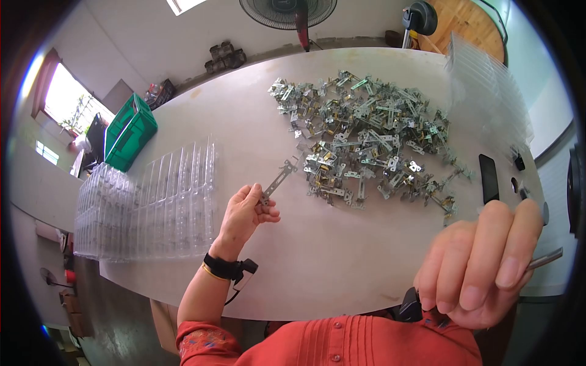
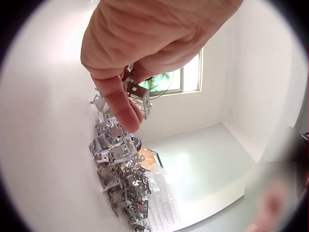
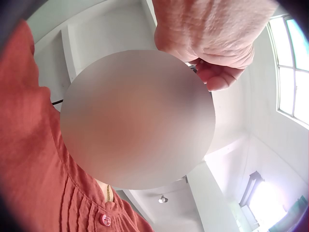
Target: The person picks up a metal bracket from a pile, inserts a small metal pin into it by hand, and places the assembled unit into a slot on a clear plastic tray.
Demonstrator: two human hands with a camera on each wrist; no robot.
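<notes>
My left hand [image 1: 247,210] pinches one end of a flat, slotted metal bracket [image 1: 281,180] between thumb and fingers, close over the table. The bracket's free end points toward a large pile of metal brackets [image 1: 366,140]. In the left wrist view, part of the held bracket [image 2: 140,94] shows beyond the fingers [image 2: 120,104]. My right hand [image 1: 482,262] is raised close to the head camera, its fingers curled round a slim grey metal rod [image 1: 545,258]. One end of the rod sticks out to the right; the rest is hidden in the hand.
Clear plastic trays [image 1: 177,201] stand at the left of the table [image 1: 293,262], with a green crate [image 1: 130,134] behind them. More stacked clear trays [image 1: 488,97] stand at the far right. A black phone [image 1: 488,178] lies near the right edge. A fan [image 1: 287,12] stands beyond the table.
</notes>
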